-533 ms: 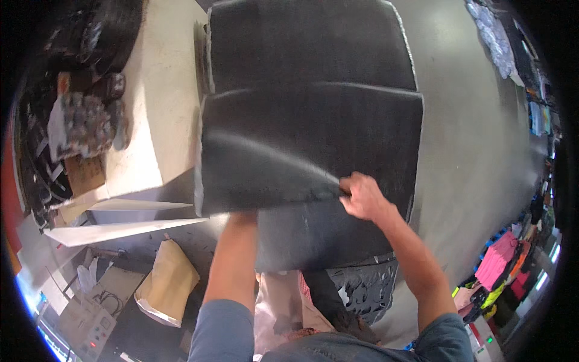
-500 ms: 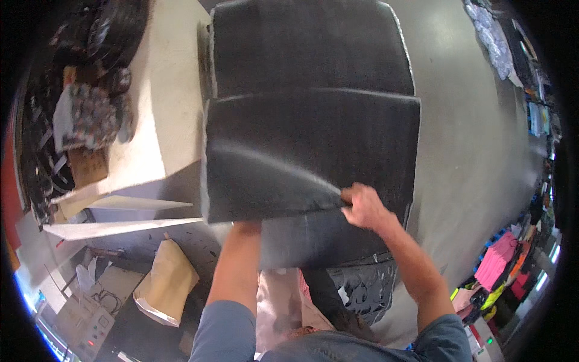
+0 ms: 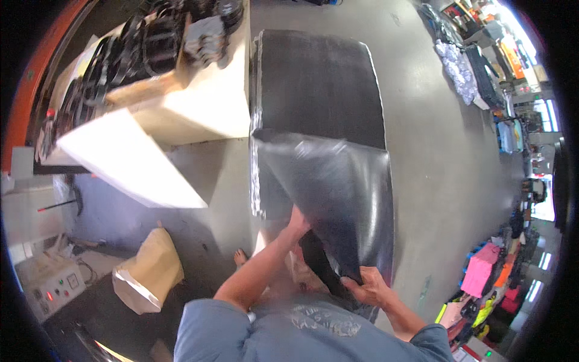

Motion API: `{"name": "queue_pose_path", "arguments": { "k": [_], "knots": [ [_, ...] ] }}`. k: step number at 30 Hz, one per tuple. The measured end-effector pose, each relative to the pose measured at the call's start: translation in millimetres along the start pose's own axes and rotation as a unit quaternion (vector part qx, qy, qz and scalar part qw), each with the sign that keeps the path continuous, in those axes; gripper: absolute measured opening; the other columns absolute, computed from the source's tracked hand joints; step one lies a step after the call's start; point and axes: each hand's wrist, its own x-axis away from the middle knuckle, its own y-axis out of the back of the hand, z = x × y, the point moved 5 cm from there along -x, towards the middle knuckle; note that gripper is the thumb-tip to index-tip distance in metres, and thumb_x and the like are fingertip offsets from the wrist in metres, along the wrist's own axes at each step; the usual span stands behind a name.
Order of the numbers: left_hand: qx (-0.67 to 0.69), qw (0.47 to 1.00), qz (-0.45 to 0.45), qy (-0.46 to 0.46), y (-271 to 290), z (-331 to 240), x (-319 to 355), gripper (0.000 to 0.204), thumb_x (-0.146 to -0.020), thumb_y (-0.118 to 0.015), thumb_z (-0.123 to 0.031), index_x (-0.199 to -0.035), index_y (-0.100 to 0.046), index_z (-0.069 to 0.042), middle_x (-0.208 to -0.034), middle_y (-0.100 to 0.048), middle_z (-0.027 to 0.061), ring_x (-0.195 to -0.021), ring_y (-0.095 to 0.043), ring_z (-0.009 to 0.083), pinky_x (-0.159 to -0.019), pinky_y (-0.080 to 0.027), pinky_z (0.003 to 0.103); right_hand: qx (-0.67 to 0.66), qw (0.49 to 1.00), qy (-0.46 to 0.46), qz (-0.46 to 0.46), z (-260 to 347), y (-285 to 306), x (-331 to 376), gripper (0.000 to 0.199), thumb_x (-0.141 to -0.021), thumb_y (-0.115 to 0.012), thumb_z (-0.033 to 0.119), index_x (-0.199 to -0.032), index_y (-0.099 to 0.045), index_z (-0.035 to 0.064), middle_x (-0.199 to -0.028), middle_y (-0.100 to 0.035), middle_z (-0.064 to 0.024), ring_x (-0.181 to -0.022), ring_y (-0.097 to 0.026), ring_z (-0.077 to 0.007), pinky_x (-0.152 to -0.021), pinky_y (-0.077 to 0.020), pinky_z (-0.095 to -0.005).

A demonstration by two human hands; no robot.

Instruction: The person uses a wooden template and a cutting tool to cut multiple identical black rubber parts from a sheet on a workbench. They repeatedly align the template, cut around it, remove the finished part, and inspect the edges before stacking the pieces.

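A stack of large black sheets (image 3: 319, 84) lies in front of me, its pale ragged edges showing along the left side. The top black sheet (image 3: 347, 187) is lifted and bent at its near end, with a glossy curve on the right. My right hand (image 3: 372, 287) is closed on its near edge, low and close to my body. My left hand (image 3: 297, 221) reaches under the raised sheet near the left near corner of the stack. Its fingers are hidden by the sheet, so their grip does not show.
A pale table (image 3: 211, 114) with black items stands to the left, a white panel (image 3: 139, 163) jutting out beside it. Near left are a brown paper bag (image 3: 151, 271) and a control box (image 3: 57, 292). Folded pink cloth (image 3: 480, 269) lies among goods at right.
My right hand has come down toward my body, pulling the sheet's near edge with it. The sheet is more sharply bent. My left hand has moved rightward under it, and the view has shifted.
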Motion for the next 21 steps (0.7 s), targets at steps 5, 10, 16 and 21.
{"name": "queue_pose_path", "arguments": {
  "k": [5,10,16,21],
  "knots": [
    [0.199,0.964,0.013,-0.174,31.8,-76.2,77.4,0.080,-0.095,-0.054,-0.020,-0.157,-0.020,0.017,-0.157,-0.036,0.0410,-0.148,-0.041,0.0473,-0.123,-0.035,0.048,-0.154,0.976,-0.142,-0.061,62.0,-36.8,133.3,0.042,-0.093,-0.080,0.028,-0.117,-0.064,-0.0027,-0.106,-0.069,-0.0126,-0.094,-0.065,-0.0233,-0.084,-0.0517,-0.0400],
    [0.176,0.955,-0.009,-0.238,82.1,-167.9,141.3,0.078,-0.095,-0.053,-0.011,-0.156,-0.017,0.023,-0.156,-0.036,0.0451,-0.146,-0.044,0.0493,-0.121,-0.040,0.047,-0.243,0.908,-0.066,-0.335,88.2,-22.0,257.0,0.054,-0.092,-0.076,0.020,-0.138,-0.061,-0.0025,-0.125,-0.071,-0.0132,-0.113,-0.066,-0.0243,-0.101,-0.0516,-0.0388],
    [0.164,0.909,0.004,-0.384,109.5,-246.7,230.6,0.072,-0.102,-0.061,-0.026,-0.155,-0.035,0.013,-0.155,-0.043,0.0397,-0.147,-0.044,0.0461,-0.124,-0.037,0.044,-0.156,0.747,0.062,-0.643,98.6,75.2,341.2,0.050,-0.095,-0.072,0.020,-0.139,-0.062,-0.0019,-0.124,-0.071,-0.0145,-0.110,-0.068,-0.0234,-0.100,-0.0530,-0.0377],
    [0.230,0.853,0.205,-0.421,95.8,-185.4,318.2,0.061,-0.103,-0.058,-0.019,-0.156,-0.041,0.006,-0.154,-0.051,0.0303,-0.142,-0.051,0.0423,-0.121,-0.041,0.044,-0.058,0.772,0.112,-0.623,136.1,148.4,289.2,0.047,-0.097,-0.071,0.022,-0.136,-0.064,-0.0011,-0.122,-0.071,-0.0130,-0.108,-0.068,-0.0219,-0.099,-0.0530,-0.0367]
  ]
}}
